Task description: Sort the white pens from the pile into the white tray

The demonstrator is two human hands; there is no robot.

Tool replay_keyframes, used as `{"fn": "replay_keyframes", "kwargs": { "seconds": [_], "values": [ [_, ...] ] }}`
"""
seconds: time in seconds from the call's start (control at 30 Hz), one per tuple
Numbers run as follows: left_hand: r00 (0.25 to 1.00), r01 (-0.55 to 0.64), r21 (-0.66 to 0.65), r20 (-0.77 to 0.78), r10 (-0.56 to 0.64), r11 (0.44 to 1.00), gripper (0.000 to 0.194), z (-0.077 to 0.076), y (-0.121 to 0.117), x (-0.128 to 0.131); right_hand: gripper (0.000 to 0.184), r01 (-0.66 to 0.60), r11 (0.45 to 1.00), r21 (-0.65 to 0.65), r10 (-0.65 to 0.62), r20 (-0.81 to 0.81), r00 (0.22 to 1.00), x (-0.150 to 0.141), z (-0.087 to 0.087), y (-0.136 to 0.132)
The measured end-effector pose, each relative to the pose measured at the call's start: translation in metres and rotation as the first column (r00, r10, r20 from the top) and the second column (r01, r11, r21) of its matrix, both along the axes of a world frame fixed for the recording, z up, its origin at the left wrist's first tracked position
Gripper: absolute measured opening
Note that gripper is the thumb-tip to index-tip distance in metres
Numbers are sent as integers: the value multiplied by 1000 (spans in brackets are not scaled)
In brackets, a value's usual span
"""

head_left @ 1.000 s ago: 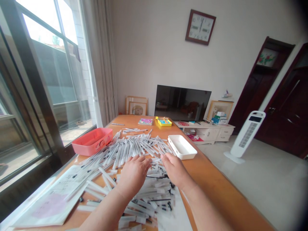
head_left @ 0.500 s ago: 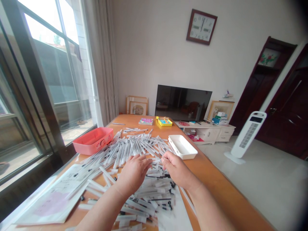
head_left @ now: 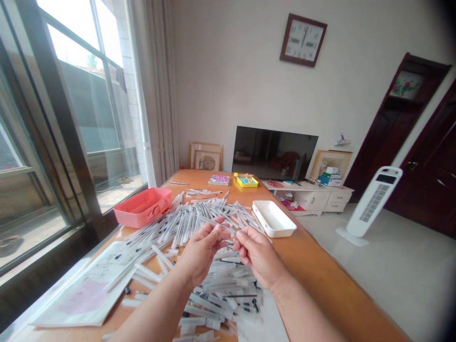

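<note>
We hold a thin white tube (head_left: 217, 225) above the table (head_left: 320, 280), our right hand (head_left: 258, 254) pinching its end between thumb and forefinger, our left hand (head_left: 201, 251) curled just beside it, though whether those fingers grip it we cannot tell. Beneath our hands lies a heap of tubes (head_left: 188, 223), between a pink bin (head_left: 142, 206) and a white tray (head_left: 273, 218). A loose pinch could drop the tube back into the heap; a careless wrist could sweep others onto the paper sheet (head_left: 85, 285).
</note>
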State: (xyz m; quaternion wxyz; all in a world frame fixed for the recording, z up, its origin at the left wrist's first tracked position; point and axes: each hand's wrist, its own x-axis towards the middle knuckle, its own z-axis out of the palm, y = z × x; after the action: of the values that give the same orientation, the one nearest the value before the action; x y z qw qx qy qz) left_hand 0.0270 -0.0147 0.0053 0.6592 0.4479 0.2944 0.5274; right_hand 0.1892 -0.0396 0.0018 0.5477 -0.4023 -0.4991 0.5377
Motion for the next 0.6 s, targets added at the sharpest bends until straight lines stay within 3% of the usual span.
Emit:
{"fn": "replay_keyframes", "kwargs": {
  "seconds": [0.1,0.2,0.27,0.33,0.47,0.6],
  "values": [
    [992,9,-32,126,-5,999,32,1,1,-1,31,17,996,92,-36,213,976,-2,2,-4],
    [994,-47,-78,95,54,996,30,1,3,-3,25,48,949,313,-193,451,872,-3,5,-7],
    [993,-86,-93,67,92,992,32,0,4,-3,20,51,915,401,-266,502,823,-5,6,-9],
    [993,-100,-92,50,105,991,33,0,5,-4,19,59,924,379,-251,482,839,-6,6,-10],
    [995,-89,-76,29,92,993,35,-1,5,-5,38,21,978,206,-118,474,873,-4,4,-7],
    [993,-113,-69,2,114,991,36,-2,5,-4,34,7,972,236,-122,474,872,-4,1,-4]
  ]
}}
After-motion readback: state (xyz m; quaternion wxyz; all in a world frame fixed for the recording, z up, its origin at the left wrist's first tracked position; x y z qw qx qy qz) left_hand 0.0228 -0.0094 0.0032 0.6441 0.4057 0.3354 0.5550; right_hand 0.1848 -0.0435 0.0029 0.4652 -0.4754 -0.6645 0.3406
